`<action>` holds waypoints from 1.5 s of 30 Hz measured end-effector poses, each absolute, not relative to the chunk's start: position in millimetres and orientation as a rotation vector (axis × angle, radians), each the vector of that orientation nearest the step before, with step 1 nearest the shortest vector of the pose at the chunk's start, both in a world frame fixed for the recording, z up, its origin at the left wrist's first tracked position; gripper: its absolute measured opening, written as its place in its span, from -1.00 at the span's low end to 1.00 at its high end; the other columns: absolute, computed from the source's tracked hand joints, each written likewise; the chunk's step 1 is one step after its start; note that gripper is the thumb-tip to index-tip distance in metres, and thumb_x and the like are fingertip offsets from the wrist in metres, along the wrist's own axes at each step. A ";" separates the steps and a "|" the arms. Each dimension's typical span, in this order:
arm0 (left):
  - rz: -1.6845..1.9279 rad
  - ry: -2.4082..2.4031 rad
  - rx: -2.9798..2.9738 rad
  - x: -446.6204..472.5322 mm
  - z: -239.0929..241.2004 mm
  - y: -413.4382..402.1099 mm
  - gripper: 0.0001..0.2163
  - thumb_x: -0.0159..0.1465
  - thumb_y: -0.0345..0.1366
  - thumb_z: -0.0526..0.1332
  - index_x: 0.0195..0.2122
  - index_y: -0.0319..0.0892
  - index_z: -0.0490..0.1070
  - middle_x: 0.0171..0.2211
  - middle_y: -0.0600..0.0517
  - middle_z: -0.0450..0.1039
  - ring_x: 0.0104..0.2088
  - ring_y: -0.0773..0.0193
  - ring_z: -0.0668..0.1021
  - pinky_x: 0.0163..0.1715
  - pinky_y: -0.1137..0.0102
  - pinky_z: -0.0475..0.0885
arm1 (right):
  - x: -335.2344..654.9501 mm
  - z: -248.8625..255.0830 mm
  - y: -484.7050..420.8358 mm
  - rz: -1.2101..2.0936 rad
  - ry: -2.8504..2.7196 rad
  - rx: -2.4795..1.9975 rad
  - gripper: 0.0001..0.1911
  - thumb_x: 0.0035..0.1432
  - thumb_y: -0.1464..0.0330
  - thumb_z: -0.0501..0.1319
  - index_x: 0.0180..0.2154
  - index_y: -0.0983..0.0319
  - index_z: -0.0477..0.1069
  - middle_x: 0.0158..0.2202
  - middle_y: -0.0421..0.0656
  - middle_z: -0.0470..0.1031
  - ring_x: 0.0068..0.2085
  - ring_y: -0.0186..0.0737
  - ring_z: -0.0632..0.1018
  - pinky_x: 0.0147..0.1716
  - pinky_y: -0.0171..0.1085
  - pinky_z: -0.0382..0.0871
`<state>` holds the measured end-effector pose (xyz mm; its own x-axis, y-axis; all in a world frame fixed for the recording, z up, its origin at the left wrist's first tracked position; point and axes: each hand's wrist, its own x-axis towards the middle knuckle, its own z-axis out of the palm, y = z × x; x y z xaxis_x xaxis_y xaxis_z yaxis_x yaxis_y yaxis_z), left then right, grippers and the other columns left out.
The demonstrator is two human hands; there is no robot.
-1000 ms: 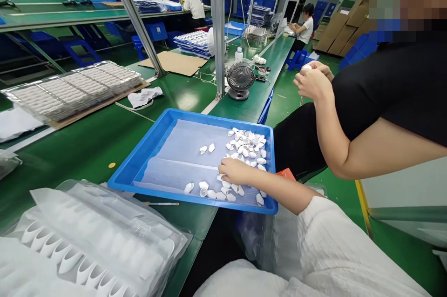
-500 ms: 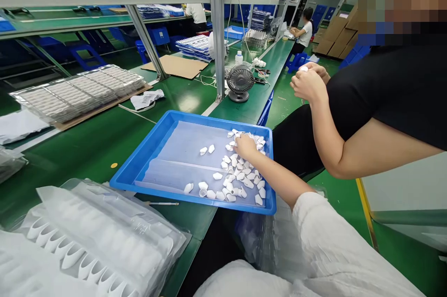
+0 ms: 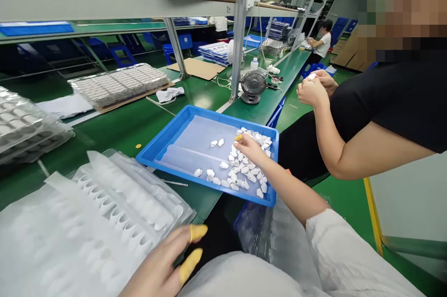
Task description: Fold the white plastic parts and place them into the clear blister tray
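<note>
My right hand (image 3: 250, 149) is low over a blue tray (image 3: 164, 166), its fingers drawn together at the pile of small white hollow pieces (image 3: 240, 178). One fingertip wears a yellow finger cot. Whatever is between the fingers is too small to make out. At the bottom edge, my left hand (image 3: 159, 262) holds nothing. Its thumb and a finger, both in yellow cots, are spread apart. Beside it lies a stack of clear plastic blister trays (image 3: 139, 190) with white cupped shapes and thin white sheets. A few white pieces lie loose inside the blue tray, away from the pile.
A co-worker's hands (image 3: 314, 88) hold a small white piece at right. A small black fan (image 3: 253, 85) stands behind the tray near a metal post (image 3: 239, 31). Filled blister trays (image 3: 122, 83) lie farther back. A thin tool (image 3: 176, 183) rests beside the tray.
My left hand has come into view at the bottom, fingers spread. My right hand has shifted slightly among the pieces, showing its yellow cot. The view has turned left.
</note>
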<state>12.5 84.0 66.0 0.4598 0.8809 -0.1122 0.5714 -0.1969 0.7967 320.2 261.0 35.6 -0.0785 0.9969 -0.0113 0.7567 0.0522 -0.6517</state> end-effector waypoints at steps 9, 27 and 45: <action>1.028 1.280 1.546 68.9 48.4 91.8 -0.83 0.22 -0.30 0.24 -0.17 -0.11 0.32 -0.31 0.06 0.37 -0.33 0.27 0.49 -0.24 0.31 0.46 | 226.6 45.8 102.9 1.760 -0.625 -0.888 -0.69 0.01 0.23 0.39 -0.27 0.20 0.36 -0.28 -0.21 0.46 -0.26 -0.31 0.50 -0.22 -0.30 0.39; 0.877 1.076 1.345 37.5 52.3 69.5 -0.69 0.30 -0.25 0.18 0.06 -0.13 0.30 -0.26 0.01 0.45 -0.30 0.28 0.48 -0.26 0.35 0.43 | 211.7 36.0 97.4 1.902 -0.929 -0.987 -0.72 0.04 0.17 0.35 -0.39 0.23 0.40 -0.56 -0.28 0.35 -0.53 -0.40 0.31 -0.51 -0.36 0.14; 0.796 1.346 1.876 42.0 52.5 83.1 -0.90 0.19 -0.40 0.13 -0.26 -0.15 0.33 -0.43 0.08 0.40 -0.43 0.29 0.46 -0.41 0.39 0.40 | 210.5 43.2 105.8 1.875 -1.195 -1.031 -0.77 -0.08 0.37 0.29 -0.38 0.20 0.26 -0.51 -0.32 0.26 -0.49 -0.40 0.27 -0.47 -0.34 0.13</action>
<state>42.0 83.1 52.5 0.2765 0.9571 0.0870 0.5377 -0.2291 0.8114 210.5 105.8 43.2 -0.4574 0.8505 -0.2598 -0.1241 -0.3503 -0.9284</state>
